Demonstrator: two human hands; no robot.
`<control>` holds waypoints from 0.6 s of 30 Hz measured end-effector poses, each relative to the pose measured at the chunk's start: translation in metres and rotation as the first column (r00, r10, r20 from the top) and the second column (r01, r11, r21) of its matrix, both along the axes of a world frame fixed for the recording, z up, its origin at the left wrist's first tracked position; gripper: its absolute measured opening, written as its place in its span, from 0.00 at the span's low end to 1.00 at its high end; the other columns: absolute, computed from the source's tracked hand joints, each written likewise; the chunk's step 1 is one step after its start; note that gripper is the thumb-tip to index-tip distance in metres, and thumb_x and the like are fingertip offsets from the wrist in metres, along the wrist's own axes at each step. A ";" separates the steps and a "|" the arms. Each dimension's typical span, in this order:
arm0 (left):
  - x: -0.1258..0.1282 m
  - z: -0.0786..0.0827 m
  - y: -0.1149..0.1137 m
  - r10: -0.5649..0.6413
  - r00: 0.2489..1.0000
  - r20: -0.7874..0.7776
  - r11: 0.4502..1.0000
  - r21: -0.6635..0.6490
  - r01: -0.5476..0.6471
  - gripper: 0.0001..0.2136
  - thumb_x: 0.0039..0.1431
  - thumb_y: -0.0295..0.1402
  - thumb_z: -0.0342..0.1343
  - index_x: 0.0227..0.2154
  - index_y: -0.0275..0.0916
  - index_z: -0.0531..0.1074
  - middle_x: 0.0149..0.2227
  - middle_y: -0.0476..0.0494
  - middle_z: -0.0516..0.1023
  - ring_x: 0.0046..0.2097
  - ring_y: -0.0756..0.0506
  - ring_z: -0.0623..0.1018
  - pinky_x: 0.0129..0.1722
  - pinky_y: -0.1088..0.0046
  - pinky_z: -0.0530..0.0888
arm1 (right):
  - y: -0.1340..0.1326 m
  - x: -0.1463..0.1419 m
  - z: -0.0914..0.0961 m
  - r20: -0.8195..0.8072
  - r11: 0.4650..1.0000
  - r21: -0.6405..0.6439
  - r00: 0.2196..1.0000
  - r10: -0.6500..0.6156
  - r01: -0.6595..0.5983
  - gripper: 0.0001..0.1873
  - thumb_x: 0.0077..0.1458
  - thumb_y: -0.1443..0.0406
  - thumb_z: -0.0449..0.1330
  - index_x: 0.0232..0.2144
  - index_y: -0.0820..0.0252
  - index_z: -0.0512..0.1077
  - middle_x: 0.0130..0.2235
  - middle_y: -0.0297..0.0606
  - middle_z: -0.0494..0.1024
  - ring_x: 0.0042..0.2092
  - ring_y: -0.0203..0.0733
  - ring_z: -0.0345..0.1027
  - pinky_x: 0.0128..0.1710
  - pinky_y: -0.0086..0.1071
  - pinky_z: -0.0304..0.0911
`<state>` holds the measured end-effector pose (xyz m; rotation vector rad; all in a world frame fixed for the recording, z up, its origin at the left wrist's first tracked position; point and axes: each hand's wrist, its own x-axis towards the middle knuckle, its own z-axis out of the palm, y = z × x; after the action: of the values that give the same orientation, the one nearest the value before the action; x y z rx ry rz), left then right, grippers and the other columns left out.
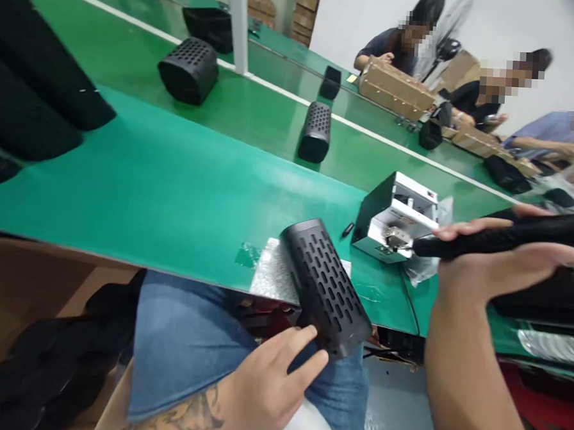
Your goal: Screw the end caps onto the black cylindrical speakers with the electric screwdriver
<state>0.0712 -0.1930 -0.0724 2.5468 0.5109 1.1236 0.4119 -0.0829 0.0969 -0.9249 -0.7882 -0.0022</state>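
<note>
My left hand grips the near end of a black perforated speaker housing, which rests partly on a grey foam pad at the front edge of the green bench. My right hand is wrapped round a black electric screwdriver. The tool's tip touches the outlet of a small white and black screw feeder standing on the bench.
Two more black perforated housings lie on the far belt. Large black parts are stacked at the left. Several people sit at the far right beside cardboard boxes. A box of black parts stands below left.
</note>
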 end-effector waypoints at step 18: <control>0.056 0.103 0.132 0.222 0.776 -0.591 0.974 0.172 -0.148 0.46 0.56 0.56 0.72 0.67 0.27 0.69 0.54 0.21 0.76 0.55 0.23 0.75 0.56 0.45 0.70 | -0.012 -0.004 -0.013 0.092 0.990 -0.084 0.989 0.118 -0.110 0.43 0.52 0.26 0.59 0.42 0.58 0.75 0.20 0.33 0.74 0.14 0.46 0.65 0.13 0.40 0.67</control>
<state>0.1268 -0.0606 0.0307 2.9970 0.8865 0.3452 0.4082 -0.0953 0.0837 -0.9589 -0.9355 0.0855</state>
